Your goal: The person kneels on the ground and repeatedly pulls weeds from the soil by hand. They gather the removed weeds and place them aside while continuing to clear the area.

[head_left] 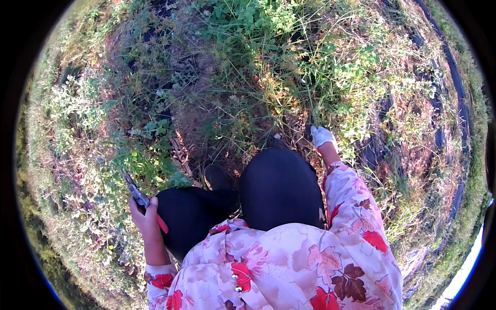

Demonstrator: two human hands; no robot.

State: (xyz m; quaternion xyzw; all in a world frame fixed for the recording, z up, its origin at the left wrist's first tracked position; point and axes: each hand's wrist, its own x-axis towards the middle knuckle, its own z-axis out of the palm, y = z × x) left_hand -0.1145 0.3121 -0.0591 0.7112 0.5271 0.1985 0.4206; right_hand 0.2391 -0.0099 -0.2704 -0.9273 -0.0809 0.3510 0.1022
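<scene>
The two hands are well apart. At the lower left of the frame, the left hand (145, 218) is clamped around hand shears (136, 194), whose metal blades point up and left and whose red handle (162, 223) shows below the thumb, beside the dark trousers (281, 188). Right of centre, the right hand (324, 138), in a white glove, reaches down among green stems (315, 98) just beyond the knee; whether its fingers close on anything cannot be told. Weedy plants (248, 31) fill the upper frame, dark strips (457, 85) curve along the right side, and a floral shirt (289, 263) covers the lower middle. A dark shoe (217, 177) shows between the legs.
</scene>
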